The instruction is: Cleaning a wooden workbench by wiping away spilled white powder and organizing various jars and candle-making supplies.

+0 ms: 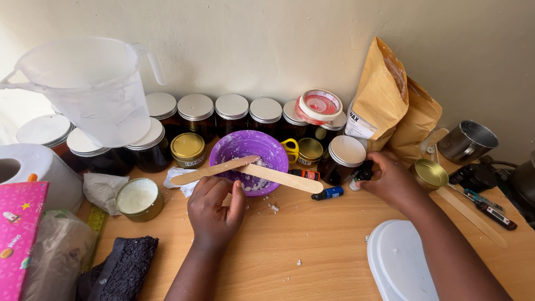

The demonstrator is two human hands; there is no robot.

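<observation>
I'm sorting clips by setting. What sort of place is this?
Probably a home craft corner, likely for candle making: a wooden table against a plain wall, a row of dark lidded jars, brown paper bags, and a purple bowl of white flakes with wooden sticks across it.

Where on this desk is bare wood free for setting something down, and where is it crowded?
Free: the wood between the left hand and the white lid, bar a few crumbs. Crowded: the back, around the purple bowl, dark jars and paper bags.
</observation>
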